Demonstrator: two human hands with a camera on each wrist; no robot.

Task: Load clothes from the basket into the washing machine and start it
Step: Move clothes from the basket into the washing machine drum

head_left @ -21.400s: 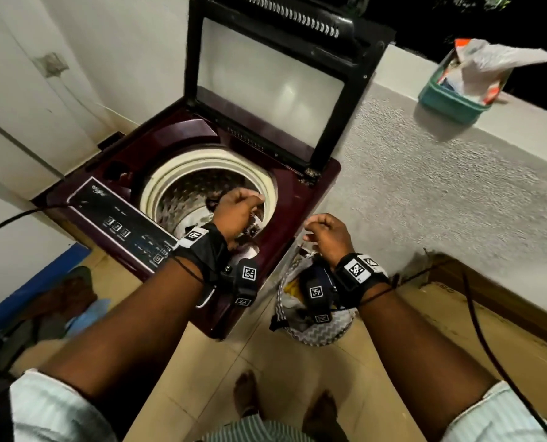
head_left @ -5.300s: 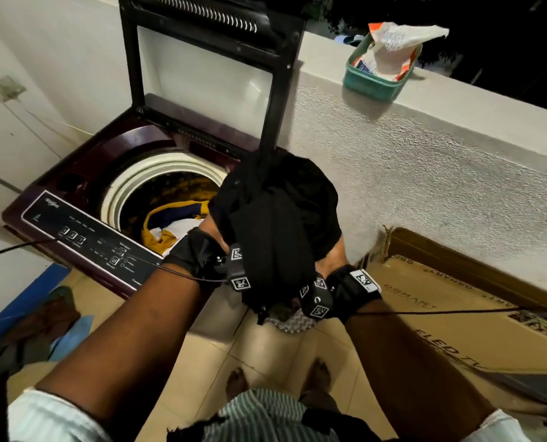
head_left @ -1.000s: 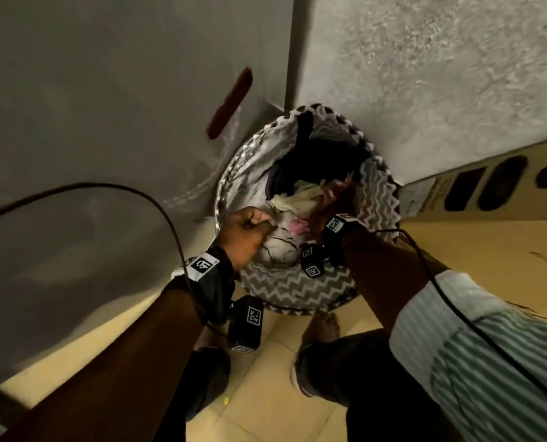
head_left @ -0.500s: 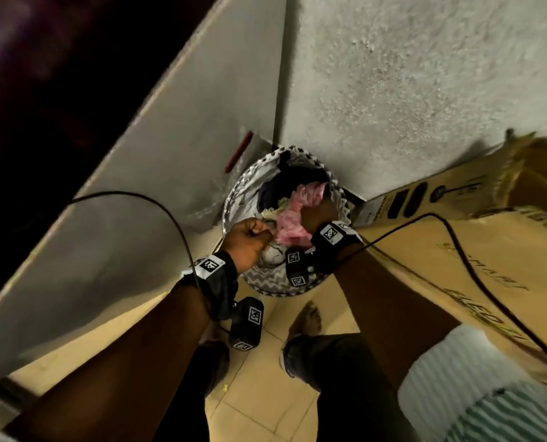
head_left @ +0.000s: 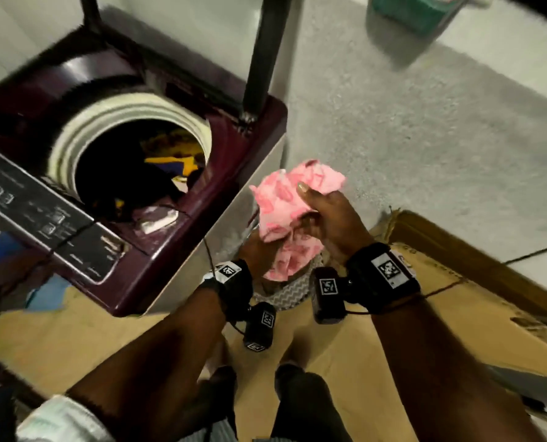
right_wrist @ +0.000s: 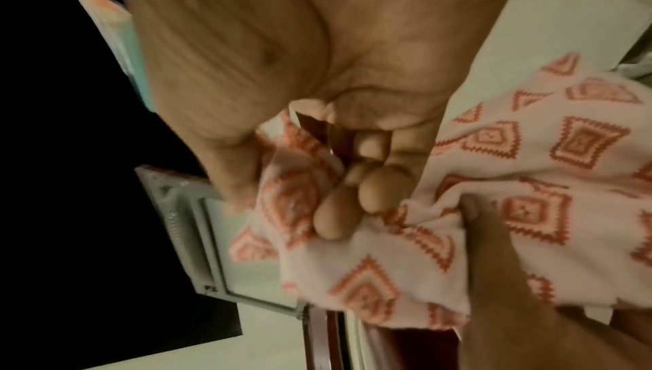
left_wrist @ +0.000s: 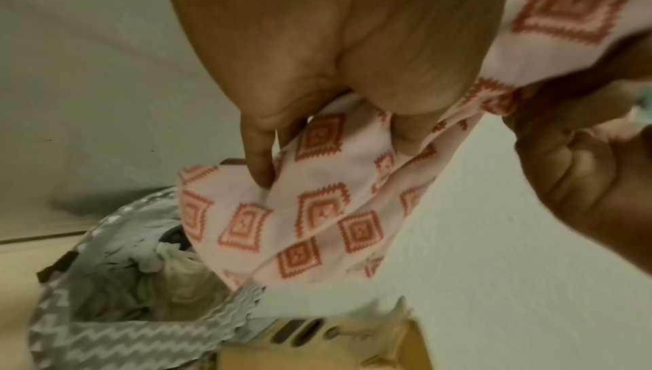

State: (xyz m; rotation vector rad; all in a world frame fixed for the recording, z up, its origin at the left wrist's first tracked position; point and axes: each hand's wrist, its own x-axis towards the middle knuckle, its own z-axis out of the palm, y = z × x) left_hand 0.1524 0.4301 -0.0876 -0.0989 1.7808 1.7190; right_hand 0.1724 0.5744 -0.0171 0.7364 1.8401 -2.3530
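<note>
1. Setting: tan tiled floor (head_left: 74, 342), a rough grey wall (head_left: 409, 122) with a ledge on top, and one flattened cardboard box (head_left: 457, 314) lying at the wall's foot.
2. One pink patterned garment (head_left: 284, 202), bunched, is held in the air just right of the washing machine (head_left: 202, 199) and above the basket; it is not in the drum.
3. Two hands hold it. The right hand (head_left: 329, 215) grips the upper part, thumb on top and fingers (right_wrist: 338, 208) curled into the cloth. The left hand (head_left: 259, 247) grips the lower part from beneath; the left wrist view shows its fingers (left_wrist: 261, 150) pinching a fold.
4. One basket (left_wrist: 116, 340), grey with white zigzag, stands on the floor between the machine and the box, directly below the garment. Pale crumpled clothes (left_wrist: 166, 273) lie inside; their number cannot be told.
5. One top-loading machine, maroon, with its lid (head_left: 265, 49) raised upright. The drum (head_left: 131, 154) holds yellow and dark clothing; number not discernible.
6. One control panel (head_left: 42, 215) along the machine's near edge.
7. One teal tub (head_left: 406, 11) stands on the ledge.
</note>
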